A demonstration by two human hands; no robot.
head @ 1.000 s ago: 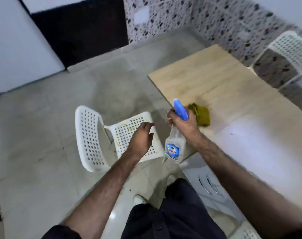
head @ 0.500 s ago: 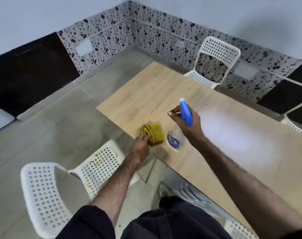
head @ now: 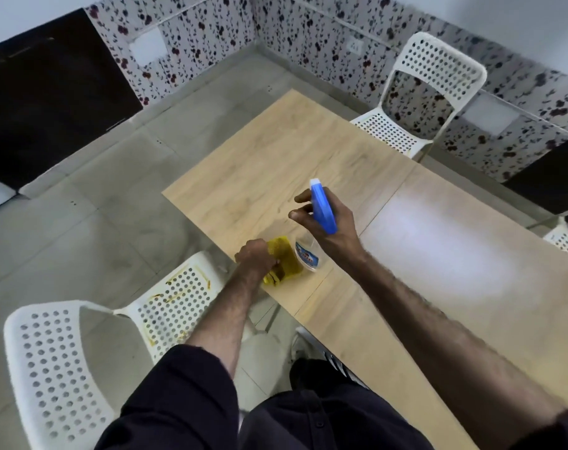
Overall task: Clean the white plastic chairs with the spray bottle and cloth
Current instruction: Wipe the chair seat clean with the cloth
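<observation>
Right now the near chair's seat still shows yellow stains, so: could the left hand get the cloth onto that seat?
Probably yes. The left hand already grips the cloth at the table edge, and the stained seat lies uncovered just below it.

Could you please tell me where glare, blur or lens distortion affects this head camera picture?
Head view: a pale glare patch washes out the wooden table right of the spray bottle; motion smear streaks the speckled wall tiles and softens both hands; wide-angle distortion bends the table edges and stretches the near white chair; its yellow-stained seat stays fairly legible.
</observation>
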